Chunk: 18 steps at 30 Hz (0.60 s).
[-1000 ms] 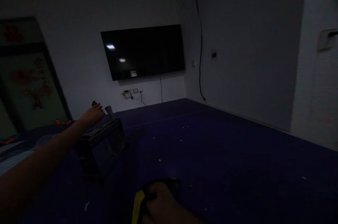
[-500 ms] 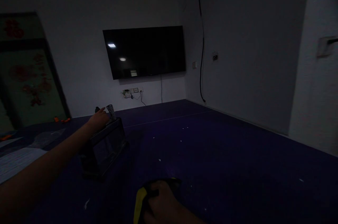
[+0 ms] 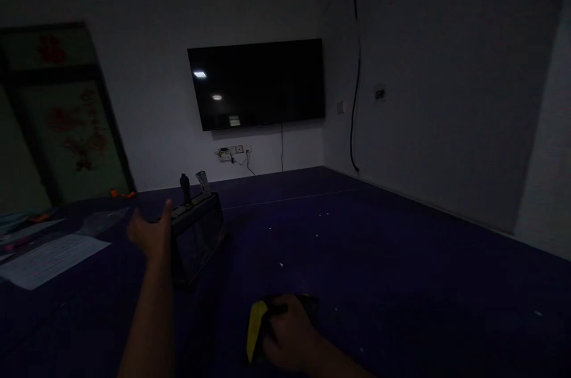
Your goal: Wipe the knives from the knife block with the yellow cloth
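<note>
My left hand [image 3: 151, 232] is raised at the near left end of a dark box-like rack [image 3: 198, 235], thumb and fingers apart, with nothing visible in it. Whether it touches the rack I cannot tell. Out of the rack's top stick a black handle [image 3: 185, 189] and a pale, shiny piece [image 3: 203, 182]. Low in the middle, my right hand [image 3: 289, 330] is closed around a black-and-yellow tool [image 3: 256, 329] held at the purple surface. Dim light and my fingers hide the tool's exact kind.
Printed paper sheets [image 3: 53, 259] and a clear plastic bag [image 3: 102, 220] lie on the left of the purple surface [image 3: 379, 259]. Orange items [image 3: 122, 194] sit farther back. Small white scraps dot the middle. A television [image 3: 259, 84] hangs on the wall.
My left hand has drawn back from the rack's top toward its near left end, uncovering the black handle. The view has turned slightly left. My right hand keeps its hold on the tool.
</note>
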### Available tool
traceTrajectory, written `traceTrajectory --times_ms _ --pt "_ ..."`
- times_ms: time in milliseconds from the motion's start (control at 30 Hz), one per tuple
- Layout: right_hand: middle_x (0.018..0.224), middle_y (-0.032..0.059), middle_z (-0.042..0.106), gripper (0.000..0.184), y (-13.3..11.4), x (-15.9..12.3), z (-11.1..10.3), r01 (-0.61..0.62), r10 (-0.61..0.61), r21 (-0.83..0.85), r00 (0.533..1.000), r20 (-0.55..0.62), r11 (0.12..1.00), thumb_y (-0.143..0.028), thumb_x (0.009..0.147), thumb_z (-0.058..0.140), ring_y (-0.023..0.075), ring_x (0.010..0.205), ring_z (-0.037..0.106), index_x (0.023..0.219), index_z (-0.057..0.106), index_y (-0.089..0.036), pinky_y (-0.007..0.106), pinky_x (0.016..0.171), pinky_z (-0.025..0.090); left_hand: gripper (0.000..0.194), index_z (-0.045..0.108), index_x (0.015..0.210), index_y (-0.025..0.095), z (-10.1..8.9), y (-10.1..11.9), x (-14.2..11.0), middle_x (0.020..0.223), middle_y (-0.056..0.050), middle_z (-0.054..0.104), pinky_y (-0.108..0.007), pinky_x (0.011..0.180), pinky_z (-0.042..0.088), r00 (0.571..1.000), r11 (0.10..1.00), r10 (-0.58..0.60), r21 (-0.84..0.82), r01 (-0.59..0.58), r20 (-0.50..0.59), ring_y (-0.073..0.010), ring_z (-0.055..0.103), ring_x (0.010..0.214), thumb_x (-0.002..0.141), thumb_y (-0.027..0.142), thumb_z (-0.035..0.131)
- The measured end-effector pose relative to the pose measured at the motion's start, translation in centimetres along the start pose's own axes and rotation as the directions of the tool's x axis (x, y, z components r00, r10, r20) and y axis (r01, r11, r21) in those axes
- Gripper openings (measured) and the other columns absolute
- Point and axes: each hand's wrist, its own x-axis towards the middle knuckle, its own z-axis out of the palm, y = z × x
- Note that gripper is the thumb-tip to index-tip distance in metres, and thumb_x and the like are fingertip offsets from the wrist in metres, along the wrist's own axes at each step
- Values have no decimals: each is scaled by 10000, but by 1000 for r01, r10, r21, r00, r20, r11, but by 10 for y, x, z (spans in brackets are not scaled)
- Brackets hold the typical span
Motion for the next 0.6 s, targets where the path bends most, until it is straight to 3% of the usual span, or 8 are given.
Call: traceTrajectory --times_ms 67,133,267,467,600 --pt "784 56 692 188 0 2 -4 -10 10 -4 1000 -1 1000 -211 650 475 208 785 629 759 624 -173 303 798 423 932 406 1249 -13 8 -12 -7 1265 -272 445 -517 1000 265 997 998 -62 3 62 55 -382 380 1204 580 601 613" --pt "748 61 686 166 -1 3 -7 -35 35 -21 999 -3 999 -211 643 473 212 741 627 724 613 -171 304 735 434 963 343 1295 10 16 -21 -11 1312 -259 398 -487 1023 257 988 991 -119 -48 124 102 -358 351 1234 577 586 626" --pt "700 55 675 147 -3 6 -12 -30 30 -34 1000 -9 999 -201 656 458 199 672 624 685 598 -172 288 659 423 1025 244 1346 33 21 -29 -19 1376 -231 316 -413 1065 220 990 983 -101 -142 115 102 -306 284 1284 563 548 661" --pt "659 50 665 131 -6 7 -17 -31 30 -43 999 -25 999 -201 657 476 179 607 618 668 602 -165 249 552 390 998 298 1321 33 25 -39 -24 1338 -232 371 -412 1054 235 996 976 -79 -202 87 46 -311 316 1265 556 564 657" --pt "707 45 677 168 -6 10 -21 -186 182 -30 976 -117 982 -194 709 458 177 647 627 687 623 -174 250 563 376 975 362 1277 31 32 -47 -20 1307 -230 407 -405 1037 269 996 946 -91 -312 88 5 -304 359 1236 512 533 699"
